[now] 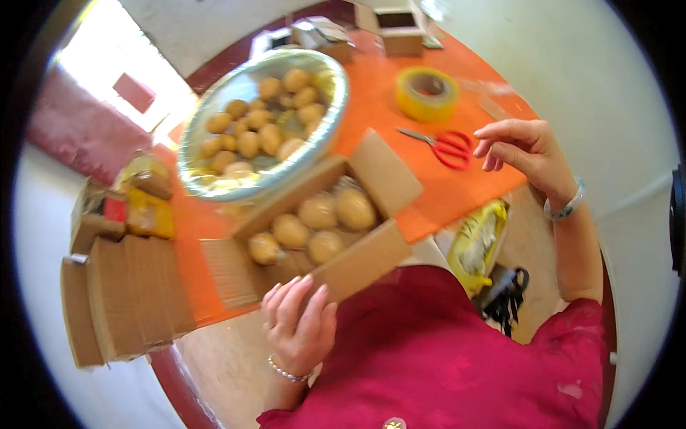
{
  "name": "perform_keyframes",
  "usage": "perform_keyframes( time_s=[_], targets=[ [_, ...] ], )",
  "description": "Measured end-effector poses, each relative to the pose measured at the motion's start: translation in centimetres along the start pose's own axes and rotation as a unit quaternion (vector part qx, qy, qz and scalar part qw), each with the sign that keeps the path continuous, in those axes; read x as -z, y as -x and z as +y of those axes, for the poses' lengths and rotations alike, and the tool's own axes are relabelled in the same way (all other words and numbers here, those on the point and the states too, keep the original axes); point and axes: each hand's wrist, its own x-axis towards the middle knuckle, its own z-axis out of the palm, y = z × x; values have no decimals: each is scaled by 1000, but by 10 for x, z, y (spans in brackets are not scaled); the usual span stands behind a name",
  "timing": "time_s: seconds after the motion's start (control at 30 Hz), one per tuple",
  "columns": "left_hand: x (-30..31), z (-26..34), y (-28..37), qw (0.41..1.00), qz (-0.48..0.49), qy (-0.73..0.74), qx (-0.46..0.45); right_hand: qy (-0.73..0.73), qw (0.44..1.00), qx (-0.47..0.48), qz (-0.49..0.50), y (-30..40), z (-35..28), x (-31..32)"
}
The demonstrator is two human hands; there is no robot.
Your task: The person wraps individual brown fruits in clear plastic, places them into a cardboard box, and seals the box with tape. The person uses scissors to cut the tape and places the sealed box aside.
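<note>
My left hand [300,324] has its fingertips at the near edge of an unlidded cardboard box [362,263]; whether it grips the edge is unclear. Several round yellow-brown items [289,231], perhaps fruit, lie in the box, at least some in clear plastic. Its end flaps are folded outward. Above the table's right side, my right hand [509,145] is empty with fingers loosely bent, beside red-handled scissors [453,150]. Beyond the scissors lies a roll of yellowish packing tape [427,95]. A large oval basin [343,102] behind the box holds many similar round items.
The table has an orange top [370,80]. Small boxes [402,40] stand at its far edge. Flattened cardboard [136,295] and yellow packages [150,209] are at the left. A yellow plastic bag [474,241] and a black strapped item [504,300] lie below the table's right side.
</note>
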Motion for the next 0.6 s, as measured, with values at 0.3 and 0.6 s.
perform_keyframes(
  time_s=[0.3, 0.6],
  targets=[
    [-48, 39, 0, 973, -130, 165, -97, -18, 906, -392, 159, 181, 177, 29],
    [-79, 52, 6, 955, -245, 149, -71, -139, 845, -494, 151, 242, 349, -13]
  ],
)
